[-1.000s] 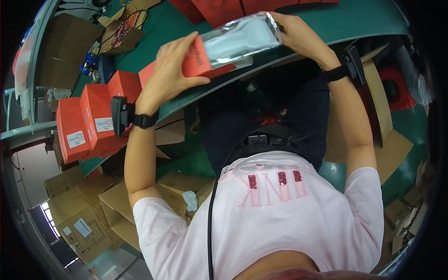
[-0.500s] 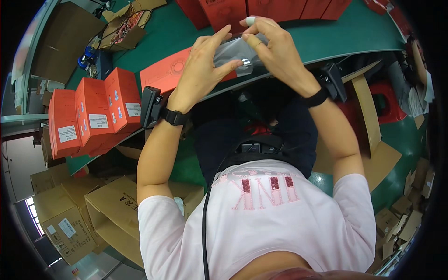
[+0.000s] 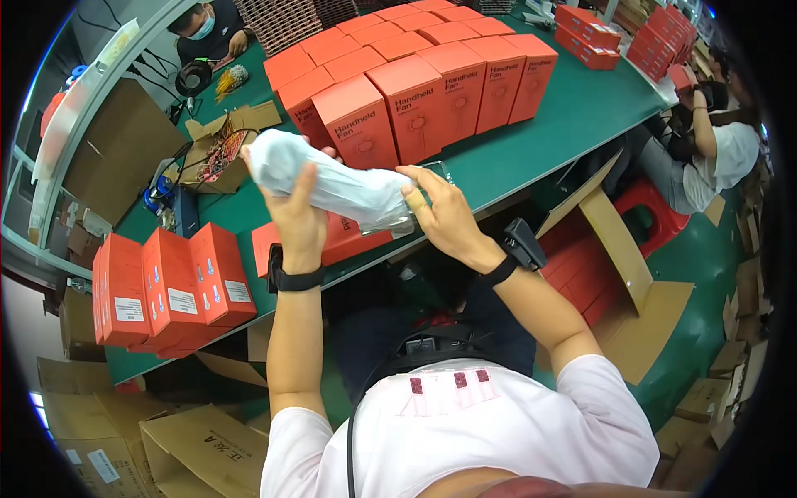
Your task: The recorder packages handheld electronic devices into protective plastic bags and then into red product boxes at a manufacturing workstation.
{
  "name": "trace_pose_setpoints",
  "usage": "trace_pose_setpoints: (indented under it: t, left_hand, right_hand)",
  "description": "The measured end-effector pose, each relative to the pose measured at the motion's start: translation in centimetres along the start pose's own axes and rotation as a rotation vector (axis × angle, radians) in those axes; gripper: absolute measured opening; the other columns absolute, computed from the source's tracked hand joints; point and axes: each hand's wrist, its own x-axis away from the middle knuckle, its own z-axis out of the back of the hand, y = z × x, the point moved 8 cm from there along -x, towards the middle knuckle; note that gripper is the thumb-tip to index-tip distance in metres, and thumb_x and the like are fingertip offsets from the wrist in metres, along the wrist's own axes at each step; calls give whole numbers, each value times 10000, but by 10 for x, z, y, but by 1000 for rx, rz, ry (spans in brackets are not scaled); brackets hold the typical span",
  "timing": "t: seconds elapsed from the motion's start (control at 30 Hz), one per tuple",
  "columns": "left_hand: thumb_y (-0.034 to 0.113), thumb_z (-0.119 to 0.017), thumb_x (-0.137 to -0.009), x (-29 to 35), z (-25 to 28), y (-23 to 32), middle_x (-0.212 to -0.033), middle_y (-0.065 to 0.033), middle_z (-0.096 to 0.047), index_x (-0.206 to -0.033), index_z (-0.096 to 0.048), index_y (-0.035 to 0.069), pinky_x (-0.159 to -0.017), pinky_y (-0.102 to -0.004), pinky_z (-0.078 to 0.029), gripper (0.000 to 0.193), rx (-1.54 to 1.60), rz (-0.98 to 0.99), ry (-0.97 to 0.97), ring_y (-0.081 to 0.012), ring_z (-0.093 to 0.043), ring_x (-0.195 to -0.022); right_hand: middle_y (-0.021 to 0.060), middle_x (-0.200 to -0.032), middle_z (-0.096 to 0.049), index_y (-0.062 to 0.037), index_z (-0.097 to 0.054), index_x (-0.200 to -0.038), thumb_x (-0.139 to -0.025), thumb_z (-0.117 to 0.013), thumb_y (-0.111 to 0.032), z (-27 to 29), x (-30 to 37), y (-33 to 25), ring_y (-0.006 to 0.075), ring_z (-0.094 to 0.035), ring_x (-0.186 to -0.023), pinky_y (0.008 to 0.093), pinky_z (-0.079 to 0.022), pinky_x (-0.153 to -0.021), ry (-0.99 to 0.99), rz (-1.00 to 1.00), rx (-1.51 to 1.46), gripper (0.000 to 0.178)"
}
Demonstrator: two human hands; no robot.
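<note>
A pale handheld fan in a whitish plastic bag [image 3: 340, 181] is held over the near table edge, its round head to the left and its narrower end to the right. My left hand [image 3: 297, 217] wraps around it just below the round head, with the thumb on top. At the narrow end, my right hand [image 3: 444, 214] pinches the loose clear plastic between thumb and fingers. Beneath the bag lies a flat red box [image 3: 349, 236], partly hidden by it and my left hand. Black bands circle both wrists.
Red boxes [image 3: 419, 108] stand in rows across the green table [image 3: 573, 108]. More red boxes [image 3: 174, 286] are stacked at left, near an open carton of wires [image 3: 224, 158]. A large open carton [image 3: 618, 241] stands at right. Co-workers sit at the far left and right.
The view has shifted, showing more of the table. Both hands earlier worked at a translucent bag above the red box; now the bagged fan is stretched out between them, fully visible.
</note>
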Motion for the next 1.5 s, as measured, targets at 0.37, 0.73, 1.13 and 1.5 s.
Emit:
trace_pose_setpoints:
  t: [0.37,0.73,1.13,1.5]
  left_hand:
    - [529,-670,-938,4,10,-9,-1133,-185,-602,-1262,-499,12,-1031,-502,-521,633,434,277,311,-344,-617,-1082]
    - [439,-617,-1004,48,-14,16,-1009,-45,-667,-1187,-570,80,-869,-404,-585,406,-3,-44,344,-185,-674,-895]
    - [435,-500,-1060,27,30,13,-1155,-134,-672,-1206,-585,37,-915,-450,-565,432,179,147,426,-282,-659,-1035]
    - [286,-469,-1078,17,42,-12,-1197,-190,-659,-1237,-576,-7,-1081,-527,-487,350,977,611,132,-363,-622,-1168]
  right_hand:
    - [93,-971,-681,41,-723,-1082,-950,-646,-27,30,14,-110,151,-624,-852,262,-486,-781,-50,176,-3,168]
    - [82,-1155,-663,15,-576,-1283,-856,-742,-86,-37,34,-36,128,-643,-969,282,-520,-877,-412,-282,-300,469]
    - [96,-968,-682,23,-598,-1226,-813,-747,-160,-20,29,-41,156,-612,-869,301,-504,-826,-275,-150,-40,476]
    - [48,-802,-662,24,-685,-1209,-932,-648,-271,-31,40,-31,58,-514,-606,219,-382,-527,-408,-560,-586,406]
